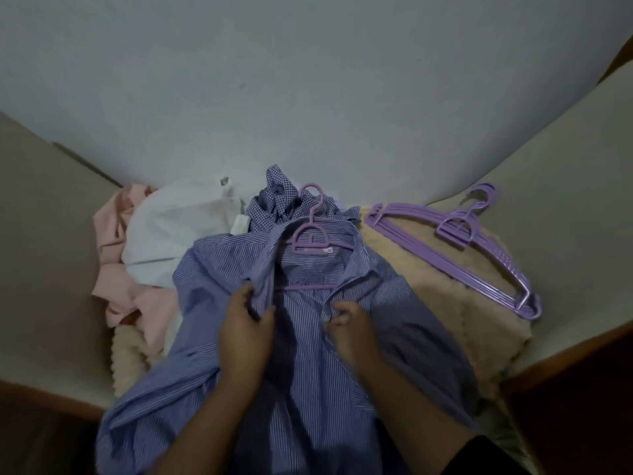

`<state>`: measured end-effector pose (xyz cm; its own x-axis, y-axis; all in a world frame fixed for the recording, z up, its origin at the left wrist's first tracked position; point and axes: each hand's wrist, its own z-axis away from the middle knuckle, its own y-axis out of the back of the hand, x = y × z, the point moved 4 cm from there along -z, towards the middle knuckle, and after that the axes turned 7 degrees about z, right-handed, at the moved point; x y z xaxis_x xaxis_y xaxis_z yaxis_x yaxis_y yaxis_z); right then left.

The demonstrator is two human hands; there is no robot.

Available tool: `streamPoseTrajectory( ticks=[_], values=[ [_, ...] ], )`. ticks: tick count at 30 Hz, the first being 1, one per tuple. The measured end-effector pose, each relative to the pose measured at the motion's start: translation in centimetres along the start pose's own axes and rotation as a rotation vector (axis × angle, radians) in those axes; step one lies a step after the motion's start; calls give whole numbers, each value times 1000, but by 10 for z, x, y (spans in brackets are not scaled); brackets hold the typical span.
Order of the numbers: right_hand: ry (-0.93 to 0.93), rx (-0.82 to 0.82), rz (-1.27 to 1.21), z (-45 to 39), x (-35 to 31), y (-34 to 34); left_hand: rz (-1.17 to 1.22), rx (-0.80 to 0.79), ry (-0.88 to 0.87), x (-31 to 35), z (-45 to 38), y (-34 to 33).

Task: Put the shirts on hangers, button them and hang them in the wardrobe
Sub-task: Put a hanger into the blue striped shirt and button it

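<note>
A blue striped shirt (212, 289) lies spread on a beige fleecy blanket (442, 303), with a purple hanger (310, 231) inside its collar and the hook pointing away from me. My left hand (245, 323) grips the left front edge of the shirt just below the collar. My right hand (352, 323) pinches the right front edge at about the same height. The two front edges lie apart, showing the shirt's inside and the hanger's lower bar.
A stack of purple hangers (455, 241) lies at the right on the blanket. Behind the striped shirt sit a blue checked shirt (274, 197), a white shirt (178, 231) and a pink shirt (116, 255). A pale wall rises behind them.
</note>
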<state>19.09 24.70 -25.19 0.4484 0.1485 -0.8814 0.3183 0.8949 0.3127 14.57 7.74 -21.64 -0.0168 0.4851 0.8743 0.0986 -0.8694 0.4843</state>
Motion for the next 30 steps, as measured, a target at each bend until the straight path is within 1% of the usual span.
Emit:
streamPoseTrajectory(
  ticks=[3,5,8,11,13,15,17,19,22,24,25,27,28,30],
  values=[
    [-50,-94,40,6,10,-7,97,-158,153,1,2,-16],
    [-96,-123,-12,8,9,-6,156,-192,217,-2,4,-22],
    [-82,-103,-36,2,4,-1,239,-170,235,-8,2,-25],
    [-93,-155,-30,-2,1,-6,256,-197,197,-6,-5,-25],
    [-131,-209,-39,1,1,-12,220,-232,176,-2,-12,-24],
    [-161,-230,-68,2,2,-17,200,-297,171,-3,-17,-21],
    [-170,-238,-86,2,5,-21,69,-383,140,-4,-17,-13],
    [-168,-233,-64,2,6,-22,-212,-462,77,-8,-15,-3],
    [-166,-196,15,0,12,-23,-663,-458,-14,-5,-8,16],
    [-166,-194,32,2,11,-24,-854,-492,-36,-6,-6,22],
    [-163,-198,1,4,10,-25,-878,-517,-23,-5,-4,24],
    [-154,-173,-15,7,6,-26,-812,-531,7,-3,-1,25],
    [-156,-159,-43,10,4,-26,-751,-513,-7,1,0,24],
    [-172,-135,-149,16,-2,-27,-623,-392,-72,19,7,24]
  ],
)
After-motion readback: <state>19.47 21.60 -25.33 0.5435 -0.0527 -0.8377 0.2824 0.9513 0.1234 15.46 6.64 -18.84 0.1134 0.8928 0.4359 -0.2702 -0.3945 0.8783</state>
